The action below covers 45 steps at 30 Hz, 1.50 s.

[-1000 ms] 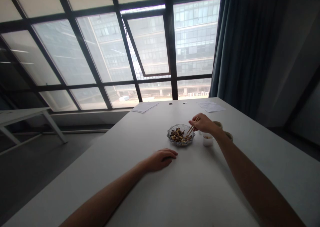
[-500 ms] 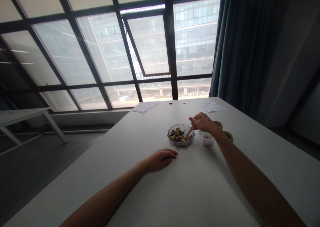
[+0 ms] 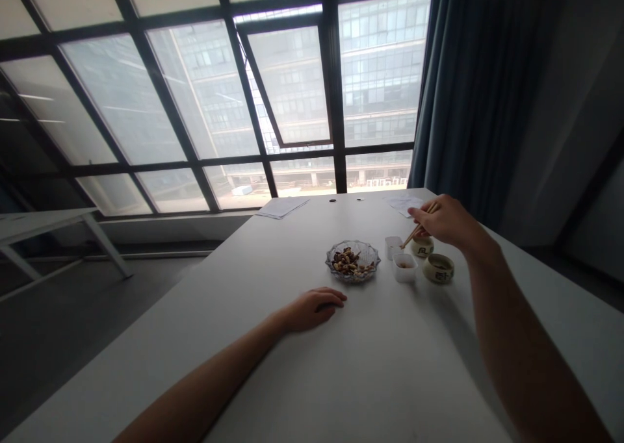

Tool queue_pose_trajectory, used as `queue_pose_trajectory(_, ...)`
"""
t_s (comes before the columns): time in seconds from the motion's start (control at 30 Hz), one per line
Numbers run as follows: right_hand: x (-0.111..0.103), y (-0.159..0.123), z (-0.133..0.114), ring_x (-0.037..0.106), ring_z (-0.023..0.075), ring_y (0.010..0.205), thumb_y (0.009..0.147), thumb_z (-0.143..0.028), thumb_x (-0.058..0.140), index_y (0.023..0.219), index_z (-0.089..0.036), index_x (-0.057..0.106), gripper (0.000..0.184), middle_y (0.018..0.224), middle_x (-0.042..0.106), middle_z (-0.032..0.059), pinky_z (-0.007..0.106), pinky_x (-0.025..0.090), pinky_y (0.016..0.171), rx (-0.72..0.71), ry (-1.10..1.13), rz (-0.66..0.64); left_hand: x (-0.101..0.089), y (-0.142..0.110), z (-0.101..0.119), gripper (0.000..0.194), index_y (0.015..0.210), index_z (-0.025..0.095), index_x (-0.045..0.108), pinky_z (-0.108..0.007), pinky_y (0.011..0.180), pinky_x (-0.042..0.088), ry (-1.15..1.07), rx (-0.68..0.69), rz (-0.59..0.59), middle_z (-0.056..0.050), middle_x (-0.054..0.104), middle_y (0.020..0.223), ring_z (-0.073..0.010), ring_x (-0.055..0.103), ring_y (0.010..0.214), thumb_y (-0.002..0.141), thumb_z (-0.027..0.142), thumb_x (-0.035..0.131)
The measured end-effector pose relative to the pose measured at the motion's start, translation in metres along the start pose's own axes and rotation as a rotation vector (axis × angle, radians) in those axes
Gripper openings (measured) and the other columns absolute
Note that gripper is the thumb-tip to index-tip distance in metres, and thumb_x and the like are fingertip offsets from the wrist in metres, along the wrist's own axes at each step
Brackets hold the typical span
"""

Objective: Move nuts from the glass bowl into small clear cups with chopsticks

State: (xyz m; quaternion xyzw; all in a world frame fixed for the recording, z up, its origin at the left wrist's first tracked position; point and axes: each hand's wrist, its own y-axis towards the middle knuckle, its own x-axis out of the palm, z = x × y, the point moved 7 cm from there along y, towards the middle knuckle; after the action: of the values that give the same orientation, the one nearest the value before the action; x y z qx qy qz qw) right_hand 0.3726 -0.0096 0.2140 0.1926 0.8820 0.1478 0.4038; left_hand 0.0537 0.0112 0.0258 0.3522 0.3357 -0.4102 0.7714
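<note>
My right hand (image 3: 441,222) is shut on a pair of wooden chopsticks (image 3: 417,234), raised over the far right of the table. Their tips point down and left, close to a small white square cup (image 3: 392,247) and a round ceramic cup (image 3: 422,247). Whether the tips hold anything is too small to tell. A second white cup (image 3: 404,267) and ceramic cup (image 3: 437,268) stand nearer me. My left hand (image 3: 314,310) rests empty on the table, loosely curled, just in front of a cut-glass dish (image 3: 353,274) of mixed nuts.
The white table (image 3: 292,378) has loose papers (image 3: 283,208) and another sheet (image 3: 404,204) at its far edge, with small dark holes between them. Behind are a large window (image 3: 292,86) and a dark curtain (image 3: 468,92). Another table (image 3: 43,225) stands at left.
My right hand has moved right and away from the glass dish, carrying the chopsticks to above the cups. My left hand and the dish stay in place.
</note>
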Motion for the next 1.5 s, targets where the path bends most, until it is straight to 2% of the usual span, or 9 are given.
queue_pose_trajectory(0.43,0.016,-0.001,-0.006,0.074,0.0229,0.061,0.094,-0.041,0.069,0.075,-0.014,0.074,0.033,0.072,0.076,0.0125,0.027,0.055,0.051,0.065,0.163,-0.084,0.001,0.001,0.0,0.029,0.126,0.023,0.071,-0.033,0.113,0.049,0.008,0.0,-0.009,-0.008,0.068,0.137,-0.0222,0.064,0.127,0.1,0.021,0.056)
queue_pose_trajectory(0.63,0.016,-0.005,-0.014,0.073,0.0213,0.058,0.096,-0.04,0.066,0.077,-0.014,0.074,0.034,0.069,0.075,0.0111,0.027,0.051,0.051,0.06,0.12,-0.093,0.0,0.001,0.002,0.029,0.125,0.023,0.071,-0.034,0.112,0.049,0.001,-0.003,-0.011,-0.008,0.068,0.137,-0.0223,0.064,0.127,0.099,0.021,0.057)
queue_pose_trajectory(0.73,0.009,-0.005,-0.014,0.071,0.0205,0.059,0.097,-0.039,0.064,0.07,-0.016,0.072,0.036,0.067,0.074,0.0099,0.028,0.048,0.053,0.042,-0.001,-0.039,0.0,0.0,0.003,0.029,0.125,0.023,0.071,-0.034,0.112,0.049,-0.002,-0.004,-0.008,-0.008,0.068,0.137,-0.0224,0.064,0.126,0.1,0.022,0.057)
queue_pose_trajectory(0.83,0.002,-0.002,-0.008,0.07,0.021,0.061,0.095,-0.035,0.066,0.062,-0.018,0.068,0.037,0.064,0.073,0.009,0.029,0.045,0.055,0.04,-0.182,0.004,-0.001,0.001,0.003,0.029,0.125,0.023,0.071,-0.034,0.112,0.049,-0.005,-0.001,-0.009,-0.009,0.068,0.137,-0.0224,0.064,0.126,0.1,0.022,0.056)
queue_pose_trajectory(0.9,0.002,0.001,0.003,0.07,0.0213,0.062,0.093,-0.035,0.069,0.064,-0.018,0.068,0.034,0.065,0.073,0.0085,0.03,0.044,0.056,0.083,-0.228,-0.035,-0.001,0.001,0.003,0.029,0.126,0.023,0.071,-0.034,0.112,0.049,-0.007,0.001,-0.008,-0.009,0.069,0.136,-0.0224,0.064,0.126,0.1,0.023,0.056)
queue_pose_trajectory(1.07,0.016,0.009,0.029,0.072,0.0214,0.064,0.091,-0.037,0.071,0.076,-0.017,0.071,0.025,0.071,0.076,0.0098,0.028,0.047,0.055,0.212,-0.193,-0.181,-0.001,0.001,0.003,0.028,0.125,0.023,0.071,-0.033,0.112,0.049,-0.007,0.002,-0.004,-0.009,0.069,0.136,-0.0221,0.065,0.126,0.101,0.023,0.056)
queue_pose_trajectory(1.23,0.035,0.011,0.027,0.073,0.0206,0.061,0.094,-0.037,0.069,0.081,-0.015,0.071,0.026,0.07,0.076,0.0103,0.026,0.05,0.054,0.228,-0.081,-0.284,-0.003,0.002,0.005,0.027,0.124,0.022,0.071,-0.034,0.111,0.05,-0.02,-0.001,-0.003,-0.01,0.069,0.136,-0.023,0.065,0.125,0.102,0.027,0.057)
queue_pose_trajectory(1.5,0.032,0.014,0.032,0.074,0.0217,0.061,0.093,-0.037,0.071,0.081,-0.014,0.072,0.026,0.071,0.076,0.0116,0.027,0.053,0.053,0.214,-0.02,-0.231,-0.002,0.0,0.002,0.027,0.125,0.023,0.071,-0.034,0.112,0.049,-0.012,0.004,-0.001,-0.009,0.069,0.136,-0.0229,0.065,0.126,0.102,0.027,0.057)
